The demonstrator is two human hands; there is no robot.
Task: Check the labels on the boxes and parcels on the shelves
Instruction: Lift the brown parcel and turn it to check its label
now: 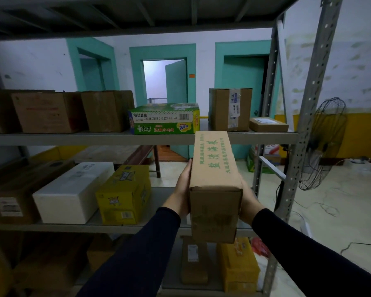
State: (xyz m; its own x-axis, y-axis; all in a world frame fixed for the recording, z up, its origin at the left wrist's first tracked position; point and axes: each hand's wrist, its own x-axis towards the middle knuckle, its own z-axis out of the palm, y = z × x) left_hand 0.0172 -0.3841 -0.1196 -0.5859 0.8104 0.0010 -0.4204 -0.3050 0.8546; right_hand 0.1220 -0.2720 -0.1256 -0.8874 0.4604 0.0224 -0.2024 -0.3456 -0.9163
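The long brown cardboard box with green lettering (215,185) sat clamped between the left hand (183,189) and right hand (247,202), palms flat on its long sides; it looked stiff and probably light.

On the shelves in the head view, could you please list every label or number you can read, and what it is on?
"C20260519 010227 00178": white strip on the green carton.
"mini": yellow badge on that carton.
Large green Chinese characters on the long cardboard box held between the left hand and right hand: blurred.
Label on the upright brown box: too small.
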